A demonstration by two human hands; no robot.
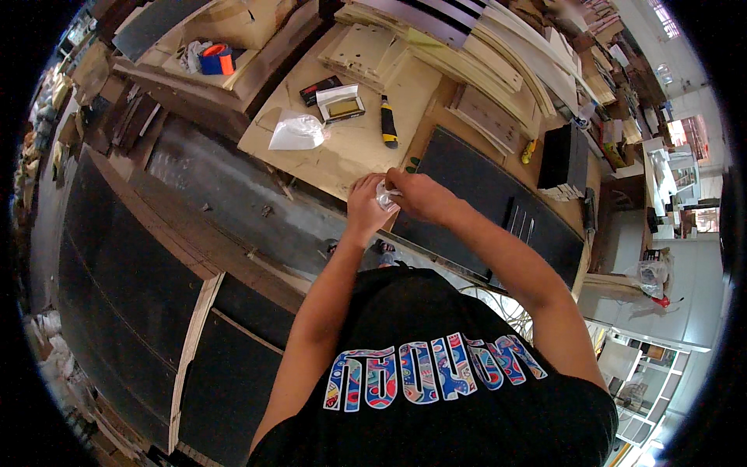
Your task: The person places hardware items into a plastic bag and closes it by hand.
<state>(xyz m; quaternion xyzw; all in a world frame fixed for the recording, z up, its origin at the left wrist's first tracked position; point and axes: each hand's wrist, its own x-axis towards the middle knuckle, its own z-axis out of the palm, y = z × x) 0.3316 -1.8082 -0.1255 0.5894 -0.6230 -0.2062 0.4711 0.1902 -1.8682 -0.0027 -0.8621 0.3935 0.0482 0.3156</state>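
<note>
Both my hands meet over the near edge of a wooden worktable (311,159). My left hand (364,206) is closed around a small crumpled piece of clear, shiny plastic (384,196), perhaps a little bag; what it contains, if anything, cannot be made out. From the right, my right hand (420,196) pinches at the same plastic, with its fingertips partly hidden. Beyond them on the table lie a black-and-yellow utility knife (388,123), an opened small box (341,104), a dark small box (319,90) and a white translucent sheet or bag (298,131).
To the right lies a large black panel (459,187). Cut wooden boards (362,53) are stacked at the back, and black blocks (564,159) stand far right. A blue-and-orange roll (216,60) sits at the back left. Large dark panels (124,288) fill the left.
</note>
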